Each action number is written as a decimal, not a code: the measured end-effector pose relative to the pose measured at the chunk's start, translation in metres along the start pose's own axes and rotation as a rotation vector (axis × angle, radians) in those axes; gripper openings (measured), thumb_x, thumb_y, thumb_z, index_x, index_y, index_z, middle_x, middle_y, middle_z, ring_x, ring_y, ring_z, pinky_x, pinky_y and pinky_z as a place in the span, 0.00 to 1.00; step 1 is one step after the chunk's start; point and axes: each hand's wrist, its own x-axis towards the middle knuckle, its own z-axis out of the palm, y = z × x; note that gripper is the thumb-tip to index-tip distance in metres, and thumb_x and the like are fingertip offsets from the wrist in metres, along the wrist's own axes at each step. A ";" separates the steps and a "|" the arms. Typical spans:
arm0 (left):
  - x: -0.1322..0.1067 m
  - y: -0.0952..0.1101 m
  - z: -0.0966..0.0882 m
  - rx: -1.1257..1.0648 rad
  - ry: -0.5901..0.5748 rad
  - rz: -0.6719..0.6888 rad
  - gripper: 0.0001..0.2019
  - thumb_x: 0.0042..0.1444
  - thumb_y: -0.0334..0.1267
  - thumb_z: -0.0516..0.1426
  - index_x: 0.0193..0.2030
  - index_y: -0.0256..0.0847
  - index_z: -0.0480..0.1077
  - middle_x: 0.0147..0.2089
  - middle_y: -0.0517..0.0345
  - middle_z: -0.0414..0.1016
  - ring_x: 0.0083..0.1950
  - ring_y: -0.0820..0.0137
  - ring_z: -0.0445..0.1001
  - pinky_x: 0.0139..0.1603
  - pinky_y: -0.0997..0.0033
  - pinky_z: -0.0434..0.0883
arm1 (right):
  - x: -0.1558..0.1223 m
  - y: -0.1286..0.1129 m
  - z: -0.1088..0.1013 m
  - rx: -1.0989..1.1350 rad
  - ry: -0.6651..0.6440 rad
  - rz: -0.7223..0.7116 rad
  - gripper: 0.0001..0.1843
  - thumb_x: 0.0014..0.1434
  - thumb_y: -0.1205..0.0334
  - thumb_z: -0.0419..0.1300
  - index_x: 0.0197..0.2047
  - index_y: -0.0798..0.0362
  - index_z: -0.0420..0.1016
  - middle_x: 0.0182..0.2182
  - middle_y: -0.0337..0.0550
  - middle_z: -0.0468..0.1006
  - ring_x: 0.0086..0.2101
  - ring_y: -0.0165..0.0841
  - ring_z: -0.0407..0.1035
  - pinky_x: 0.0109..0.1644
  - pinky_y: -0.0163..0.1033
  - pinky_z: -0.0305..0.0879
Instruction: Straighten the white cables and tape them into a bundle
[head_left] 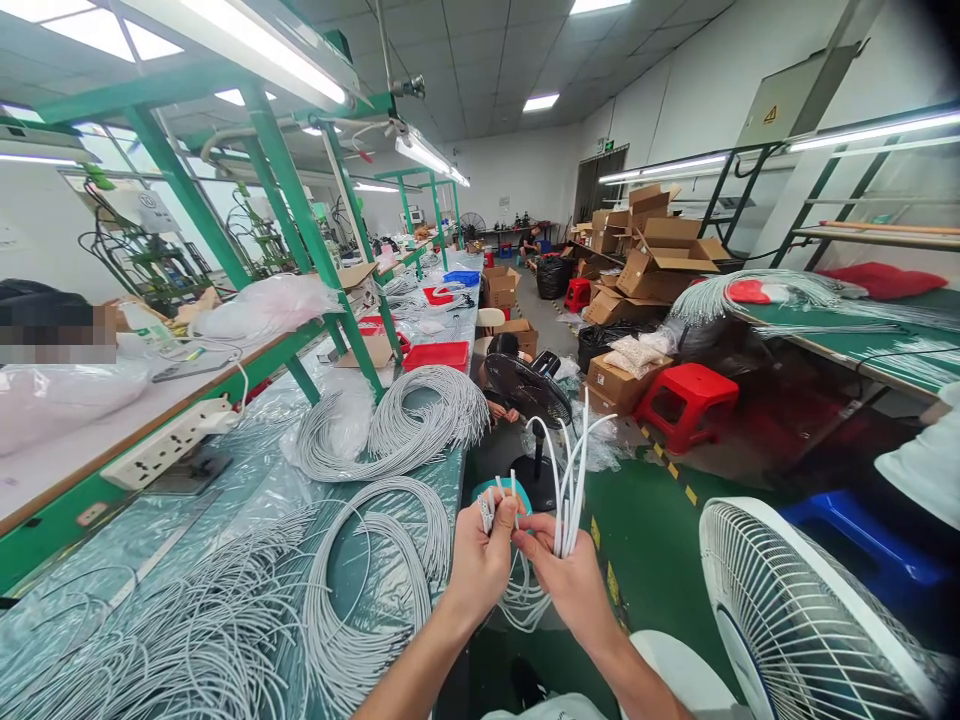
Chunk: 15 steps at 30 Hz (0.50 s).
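White cables (574,490) stand bunched in the right hand (566,568), just beside the left hand (482,550), which grips more cable ends (487,511), right of the near worktop (453,475), apparently separating ends, calling for a fine pinch.

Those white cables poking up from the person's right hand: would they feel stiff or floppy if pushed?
Likely springy rather than limp: the white cables stand up unsupported above the right hand. They'd probably bend easily, since some curve over. Being thin, each seems light.
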 end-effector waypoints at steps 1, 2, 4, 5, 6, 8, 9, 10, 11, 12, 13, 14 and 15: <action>0.000 -0.001 0.000 0.002 -0.002 0.001 0.16 0.65 0.45 0.50 0.28 0.40 0.65 0.26 0.61 0.62 0.29 0.73 0.60 0.32 0.73 0.59 | 0.000 0.001 0.000 0.001 -0.002 -0.002 0.24 0.50 0.41 0.67 0.34 0.56 0.78 0.15 0.28 0.48 0.17 0.22 0.41 0.19 0.34 0.37; 0.000 -0.001 0.000 0.006 -0.002 0.002 0.16 0.65 0.45 0.50 0.28 0.39 0.65 0.26 0.61 0.62 0.28 0.73 0.60 0.32 0.73 0.59 | 0.001 0.002 0.000 0.002 -0.003 -0.003 0.24 0.50 0.41 0.67 0.34 0.56 0.78 0.15 0.28 0.48 0.17 0.22 0.42 0.19 0.34 0.37; 0.000 -0.002 -0.001 0.015 -0.004 0.008 0.16 0.65 0.45 0.50 0.28 0.39 0.64 0.26 0.62 0.62 0.28 0.74 0.59 0.31 0.73 0.58 | 0.001 0.002 0.000 0.001 -0.003 -0.002 0.24 0.50 0.41 0.67 0.35 0.56 0.78 0.15 0.28 0.48 0.17 0.22 0.42 0.19 0.34 0.36; 0.000 -0.003 -0.001 0.018 -0.005 0.009 0.16 0.65 0.44 0.50 0.28 0.39 0.64 0.25 0.62 0.61 0.27 0.74 0.59 0.31 0.73 0.58 | 0.001 0.002 0.000 0.001 -0.002 -0.003 0.25 0.50 0.40 0.67 0.35 0.57 0.79 0.15 0.28 0.48 0.17 0.22 0.42 0.19 0.34 0.36; 0.000 -0.004 -0.001 0.019 -0.005 0.012 0.16 0.65 0.44 0.50 0.28 0.39 0.64 0.25 0.62 0.61 0.27 0.74 0.59 0.31 0.73 0.58 | 0.001 0.001 0.001 0.000 -0.002 -0.003 0.25 0.50 0.40 0.67 0.35 0.57 0.79 0.15 0.28 0.48 0.17 0.22 0.42 0.19 0.34 0.36; 0.001 -0.005 -0.001 0.009 -0.010 0.027 0.17 0.66 0.45 0.50 0.28 0.39 0.64 0.25 0.62 0.61 0.27 0.74 0.59 0.30 0.74 0.58 | 0.001 0.000 0.001 -0.004 -0.005 -0.007 0.26 0.50 0.40 0.67 0.35 0.57 0.78 0.15 0.28 0.49 0.16 0.22 0.41 0.19 0.34 0.36; 0.001 -0.006 -0.001 0.002 -0.015 0.036 0.17 0.66 0.45 0.49 0.28 0.39 0.64 0.26 0.63 0.61 0.27 0.74 0.59 0.30 0.74 0.58 | 0.001 0.000 0.001 -0.005 -0.006 -0.010 0.26 0.50 0.40 0.67 0.35 0.58 0.78 0.15 0.28 0.49 0.16 0.22 0.41 0.18 0.34 0.36; 0.002 -0.006 -0.001 -0.004 -0.021 0.046 0.17 0.66 0.45 0.49 0.28 0.39 0.63 0.26 0.63 0.61 0.27 0.75 0.59 0.30 0.74 0.58 | 0.001 0.000 0.001 -0.005 -0.007 -0.011 0.26 0.50 0.40 0.67 0.35 0.58 0.78 0.15 0.27 0.49 0.16 0.22 0.41 0.18 0.34 0.36; 0.002 -0.007 -0.001 -0.008 -0.026 0.054 0.17 0.66 0.44 0.49 0.28 0.39 0.63 0.26 0.63 0.60 0.27 0.75 0.58 0.30 0.74 0.58 | 0.001 0.000 0.001 -0.003 -0.007 -0.012 0.26 0.50 0.40 0.67 0.35 0.58 0.78 0.15 0.27 0.49 0.16 0.22 0.41 0.18 0.33 0.36; 0.002 -0.008 -0.001 -0.011 -0.028 0.057 0.17 0.66 0.44 0.49 0.28 0.39 0.63 0.26 0.63 0.60 0.27 0.75 0.58 0.30 0.74 0.58 | 0.001 0.001 0.001 0.000 -0.008 -0.012 0.26 0.50 0.41 0.67 0.35 0.58 0.78 0.15 0.27 0.49 0.16 0.22 0.42 0.18 0.33 0.36; 0.002 -0.009 -0.001 -0.014 -0.029 0.057 0.17 0.66 0.44 0.49 0.28 0.39 0.63 0.26 0.63 0.60 0.27 0.75 0.58 0.30 0.75 0.58 | 0.001 0.002 0.001 0.003 -0.007 -0.011 0.26 0.50 0.41 0.67 0.35 0.58 0.77 0.15 0.27 0.49 0.16 0.21 0.42 0.18 0.33 0.36; 0.001 -0.009 -0.001 -0.016 -0.028 0.056 0.17 0.66 0.44 0.49 0.28 0.39 0.63 0.26 0.63 0.60 0.27 0.75 0.59 0.30 0.75 0.58 | 0.001 0.003 0.001 0.005 -0.008 -0.008 0.25 0.50 0.41 0.67 0.36 0.58 0.77 0.15 0.27 0.49 0.16 0.21 0.42 0.18 0.33 0.36; 0.001 -0.010 -0.001 -0.017 -0.027 0.055 0.16 0.66 0.44 0.49 0.28 0.39 0.63 0.26 0.63 0.61 0.28 0.75 0.59 0.30 0.75 0.58 | 0.002 0.004 0.001 0.007 -0.009 -0.005 0.25 0.50 0.42 0.67 0.36 0.58 0.77 0.15 0.27 0.49 0.16 0.21 0.42 0.18 0.33 0.36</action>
